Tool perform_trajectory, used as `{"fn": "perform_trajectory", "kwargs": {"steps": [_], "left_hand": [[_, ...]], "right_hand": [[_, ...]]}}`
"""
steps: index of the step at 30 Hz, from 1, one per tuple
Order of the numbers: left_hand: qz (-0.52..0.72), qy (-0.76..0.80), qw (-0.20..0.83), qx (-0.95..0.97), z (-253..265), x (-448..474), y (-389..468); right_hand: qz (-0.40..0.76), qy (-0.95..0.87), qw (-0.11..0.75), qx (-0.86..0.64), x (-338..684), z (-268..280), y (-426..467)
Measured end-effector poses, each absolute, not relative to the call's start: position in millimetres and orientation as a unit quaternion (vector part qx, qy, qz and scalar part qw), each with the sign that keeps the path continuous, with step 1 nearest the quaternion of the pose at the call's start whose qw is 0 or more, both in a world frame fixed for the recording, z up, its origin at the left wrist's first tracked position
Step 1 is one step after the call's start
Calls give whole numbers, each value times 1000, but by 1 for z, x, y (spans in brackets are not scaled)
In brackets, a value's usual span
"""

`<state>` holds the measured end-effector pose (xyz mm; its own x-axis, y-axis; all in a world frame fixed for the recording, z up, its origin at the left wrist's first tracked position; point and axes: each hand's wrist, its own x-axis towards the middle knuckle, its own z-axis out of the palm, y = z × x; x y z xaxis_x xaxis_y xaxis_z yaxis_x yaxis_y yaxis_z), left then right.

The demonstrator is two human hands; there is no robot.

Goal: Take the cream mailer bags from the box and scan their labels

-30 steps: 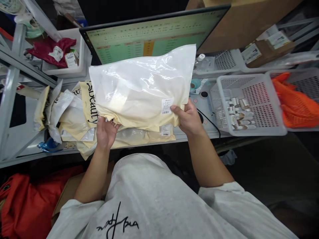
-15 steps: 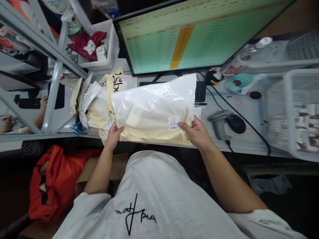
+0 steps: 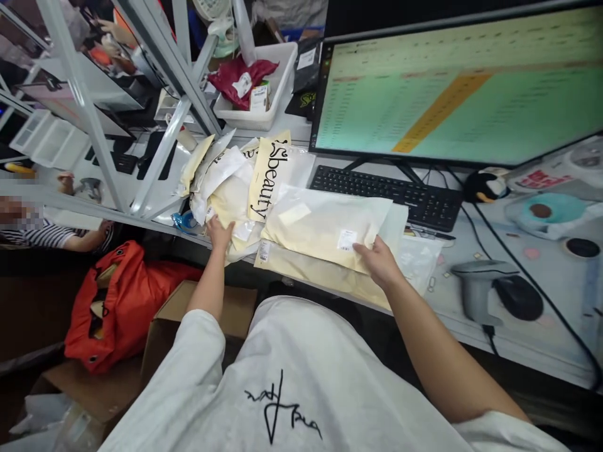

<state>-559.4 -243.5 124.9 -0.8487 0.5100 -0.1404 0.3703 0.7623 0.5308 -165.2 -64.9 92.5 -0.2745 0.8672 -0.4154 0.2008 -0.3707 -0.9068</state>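
Note:
My right hand (image 3: 380, 258) pinches the lower right edge of a pale plastic mailing bag (image 3: 325, 220), thumb near its small white barcode label (image 3: 347, 240). Under that bag lies another cream bag (image 3: 311, 263) along the desk's front edge, with a label at its left end. My left hand (image 3: 220, 235) is off the held bag, thumb and fingers apart. It rests against the near side of a heap of cream and white bags (image 3: 229, 191); its fingertips are partly hidden. A bag with black "Sbeauty" lettering (image 3: 270, 176) lies on that heap.
A keyboard (image 3: 386, 191) and a monitor (image 3: 447, 94) stand behind the bags. To the right are a barcode scanner (image 3: 475, 289) and a mouse (image 3: 518, 296). A white bin (image 3: 282, 81) sits at the back left, beside a metal frame (image 3: 174, 125). Another person's arm (image 3: 89, 238) shows far left.
My left hand has let go of the bag and moved left to the heap. The held bag has come down onto the other bag, still in my right hand. The view has turned left.

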Motion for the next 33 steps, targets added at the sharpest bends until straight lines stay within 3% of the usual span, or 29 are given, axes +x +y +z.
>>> {"fn": "perform_trajectory", "kwargs": {"steps": [7,13,16,20,24,26,29,33], "left_hand": [[167,921,125,329,110,-541,-201],[224,906,186,307,120,-533,-148],[304,889,191,284,160,-552,-130],[445,838,116,295,254,-566,-126],[617,630,129,454,303,-515,-148],[551,581,179,572,285,-466,-165],[361,579,248,688,218,-391,-192],[300,575,292,702,137,-332,-223]], "right_hand": [[620,-490,238,-565,-152,86,-69],[612,-490,236,-574,-149,82,-73],[606,-489,243,-578,-148,81,-73],[606,-484,243,-582,-147,80,-77],[619,-481,240,-572,-150,81,-81],[627,-479,242,-565,-153,82,-82],[636,-475,245,-557,-156,84,-83],[637,-457,248,-570,-152,81,-88]]}}
